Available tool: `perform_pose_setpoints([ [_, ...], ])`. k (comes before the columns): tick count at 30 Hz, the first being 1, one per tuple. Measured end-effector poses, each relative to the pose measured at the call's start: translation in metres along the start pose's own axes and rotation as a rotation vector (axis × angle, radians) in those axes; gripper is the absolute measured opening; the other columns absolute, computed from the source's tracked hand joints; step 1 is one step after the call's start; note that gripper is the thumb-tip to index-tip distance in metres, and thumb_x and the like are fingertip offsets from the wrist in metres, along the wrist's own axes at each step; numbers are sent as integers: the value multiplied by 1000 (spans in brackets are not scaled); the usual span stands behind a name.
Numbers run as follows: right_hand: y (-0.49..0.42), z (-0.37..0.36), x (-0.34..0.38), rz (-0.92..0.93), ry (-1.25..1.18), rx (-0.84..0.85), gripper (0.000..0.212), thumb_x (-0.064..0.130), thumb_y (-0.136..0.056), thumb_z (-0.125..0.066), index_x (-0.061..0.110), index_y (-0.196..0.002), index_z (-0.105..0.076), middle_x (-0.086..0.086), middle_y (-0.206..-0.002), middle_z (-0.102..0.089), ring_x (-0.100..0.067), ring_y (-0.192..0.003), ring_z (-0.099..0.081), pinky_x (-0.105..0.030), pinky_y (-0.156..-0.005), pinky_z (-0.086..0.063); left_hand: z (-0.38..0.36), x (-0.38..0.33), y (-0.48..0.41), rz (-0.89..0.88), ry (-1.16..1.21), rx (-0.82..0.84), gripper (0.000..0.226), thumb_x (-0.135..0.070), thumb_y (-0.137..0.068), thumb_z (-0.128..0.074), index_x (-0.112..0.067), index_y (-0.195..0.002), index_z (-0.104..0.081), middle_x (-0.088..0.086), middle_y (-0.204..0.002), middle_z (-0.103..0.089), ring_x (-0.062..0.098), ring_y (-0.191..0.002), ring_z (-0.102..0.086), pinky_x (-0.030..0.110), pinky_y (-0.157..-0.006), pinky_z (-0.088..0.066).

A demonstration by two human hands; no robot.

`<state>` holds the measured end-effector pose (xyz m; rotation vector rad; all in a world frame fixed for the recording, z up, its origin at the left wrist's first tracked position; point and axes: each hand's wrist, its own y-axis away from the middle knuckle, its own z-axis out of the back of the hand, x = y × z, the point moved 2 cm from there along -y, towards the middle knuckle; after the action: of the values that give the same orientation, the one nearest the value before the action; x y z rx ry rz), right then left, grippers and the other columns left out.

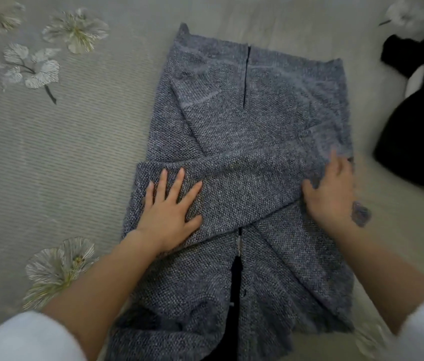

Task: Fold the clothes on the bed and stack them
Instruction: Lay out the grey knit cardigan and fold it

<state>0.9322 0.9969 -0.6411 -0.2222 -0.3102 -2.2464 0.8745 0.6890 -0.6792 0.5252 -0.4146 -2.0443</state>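
A blue-grey knitted zip cardigan point(252, 121) lies flat in the middle of the bed point(62, 152), zip running down its centre. Both sleeves are folded across its front, one lying as a band over the middle. My left hand point(170, 212) rests flat on the left end of that sleeve band, fingers spread. My right hand point(332, 191) is at the cardigan's right edge, fingers curled into the knit at the fold. A black garment point(419, 131) lies crumpled at the right side of the bed.
The bedcover is pale grey-green with embroidered white flowers at the upper left point(75, 31) and lower left point(57, 267). A white item point(408, 11) shows at the top right corner, above the black garment.
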Motion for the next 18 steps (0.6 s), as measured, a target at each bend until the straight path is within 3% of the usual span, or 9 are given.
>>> perform_pose_setpoints([
  [2, 20, -11, 6, 278, 179, 229, 66, 43, -97, -42, 27, -152, -10, -5, -161, -5, -26, -147, -5, -50, -116, -12, -1, -4, -1, 5, -12, 30, 77, -70, -88, -23, -44, -143, 24, 1, -150, 38, 30, -131, 43, 48, -106, 25],
  [4, 39, -18, 6, 272, 204, 400, 61, 48, -99, -31, 31, -153, -6, 1, -161, 4, -20, -148, 6, -48, -117, -6, 2, -9, 2, 8, -24, 52, 79, -70, -88, -22, -40, -145, 24, 3, -149, 40, 32, -132, 42, 50, -107, 24],
  [9, 104, 7, 8, 134, -124, 248, 55, 35, -97, -48, 19, -147, -33, -1, -157, -22, -20, -145, -14, -49, -117, -15, 20, -18, 42, -58, 73, 146, 73, -66, -91, -24, -38, -150, 8, 3, -157, 24, 26, -143, 24, 47, -115, 13],
  [11, 144, 19, 2, 138, -232, 213, 49, 26, -95, -53, 15, -142, -42, -2, -151, -34, -19, -141, -24, -45, -116, -22, 26, -19, 76, -87, 162, 67, 68, -65, -91, -25, -41, -150, -1, -1, -160, 12, 22, -146, 14, 44, -116, 9],
  [13, 186, 26, -10, 97, -292, 186, 43, 17, -93, -57, 9, -135, -50, -4, -139, -47, -22, -132, -37, -37, -111, -29, 29, -19, 114, -72, 287, -55, 62, -59, -93, -31, -36, -149, -21, 0, -159, -14, 21, -145, -8, 43, -118, -7],
  [15, 223, 28, -24, -15, -368, 135, 32, 9, -90, -61, 5, -121, -58, -7, -115, -57, -24, -110, -53, -33, -98, -40, 24, -15, 145, -8, 401, -131, 51, -50, -94, -39, -24, -137, -44, 5, -140, -45, 24, -129, -35, 40, -107, -29],
  [18, 271, 20, -46, -235, -474, 99, 13, 5, -87, -63, 9, -99, -60, 3, -82, -56, -11, -73, -53, -16, -70, -42, 1, -8, 180, 78, 466, -62, 32, -29, -94, -47, -17, -122, -57, 4, -118, -57, 22, -111, -51, 36, -93, -40],
])
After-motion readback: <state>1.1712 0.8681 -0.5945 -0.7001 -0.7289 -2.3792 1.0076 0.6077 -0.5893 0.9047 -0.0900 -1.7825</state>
